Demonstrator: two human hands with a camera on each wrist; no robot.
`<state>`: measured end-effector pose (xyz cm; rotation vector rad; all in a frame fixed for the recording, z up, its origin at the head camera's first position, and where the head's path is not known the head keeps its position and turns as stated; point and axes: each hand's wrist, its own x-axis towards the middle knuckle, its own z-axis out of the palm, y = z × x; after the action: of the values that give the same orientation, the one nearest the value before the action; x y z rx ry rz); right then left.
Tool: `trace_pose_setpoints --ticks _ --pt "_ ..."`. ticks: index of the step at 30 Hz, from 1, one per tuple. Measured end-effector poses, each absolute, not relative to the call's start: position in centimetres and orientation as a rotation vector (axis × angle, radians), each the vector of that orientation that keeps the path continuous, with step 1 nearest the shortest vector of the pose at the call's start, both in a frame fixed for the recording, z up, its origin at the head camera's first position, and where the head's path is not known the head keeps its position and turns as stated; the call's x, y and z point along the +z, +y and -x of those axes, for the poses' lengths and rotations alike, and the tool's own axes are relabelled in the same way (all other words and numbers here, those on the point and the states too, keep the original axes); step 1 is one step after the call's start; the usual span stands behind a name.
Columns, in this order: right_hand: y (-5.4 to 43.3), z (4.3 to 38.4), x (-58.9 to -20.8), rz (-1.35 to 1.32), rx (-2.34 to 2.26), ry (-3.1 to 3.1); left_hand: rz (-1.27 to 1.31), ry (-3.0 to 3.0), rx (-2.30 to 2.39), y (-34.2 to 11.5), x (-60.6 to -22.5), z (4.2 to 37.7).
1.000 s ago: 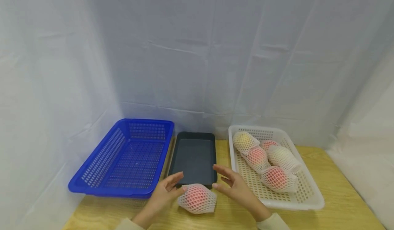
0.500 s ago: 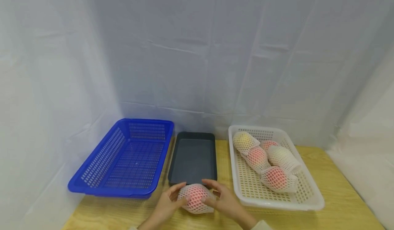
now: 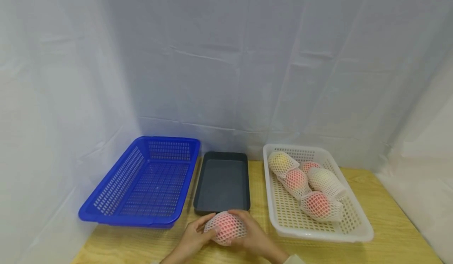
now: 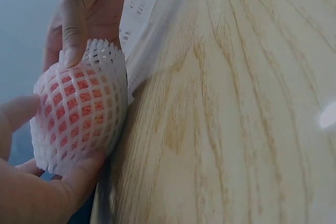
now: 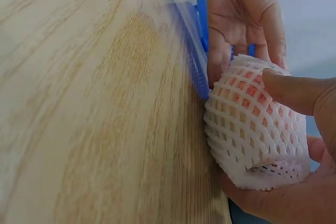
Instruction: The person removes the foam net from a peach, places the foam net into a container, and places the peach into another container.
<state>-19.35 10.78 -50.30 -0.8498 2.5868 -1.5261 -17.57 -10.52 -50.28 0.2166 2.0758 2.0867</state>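
A round, reddish fruit in a white foam net (image 3: 226, 228) sits at the front of the wooden table, just before the dark tray (image 3: 222, 185). From its left side my left hand (image 3: 193, 234) grips it, thumb on the near face. My right hand (image 3: 253, 234) holds the other side, its index finger over the top. In the left wrist view the netted fruit (image 4: 79, 111) is between both hands, and the right hand (image 4: 92, 11) shows beyond it. The right wrist view shows the net's open end (image 5: 278, 174) beside the right palm. The fruit's kind is hidden by the net.
To the left stands a blue plastic basket (image 3: 189, 177) with nothing in it. A white basket (image 3: 357, 217) on the right holds several netted fruits (image 3: 317, 204), reddish and yellowish. Pale sheeting (image 3: 226, 79) hangs behind and at both sides of the table.
Both hands have come inward from either side and taken hold of the netted fruit. The fruit has turned slightly, its net end now behind the right hand. Baskets and tray stay put.
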Motion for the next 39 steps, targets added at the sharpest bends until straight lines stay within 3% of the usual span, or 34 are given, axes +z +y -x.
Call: trace_pose_setpoints --ticks 13,39 --pt "10.5 19.2 -49.9 0.86 -1.5 2.653 -0.147 2.04 2.131 -10.4 -50.1 17.7" --pt "11.4 21.8 -43.2 0.593 -1.745 2.455 -0.223 1.979 2.317 -8.5 -42.6 20.5"
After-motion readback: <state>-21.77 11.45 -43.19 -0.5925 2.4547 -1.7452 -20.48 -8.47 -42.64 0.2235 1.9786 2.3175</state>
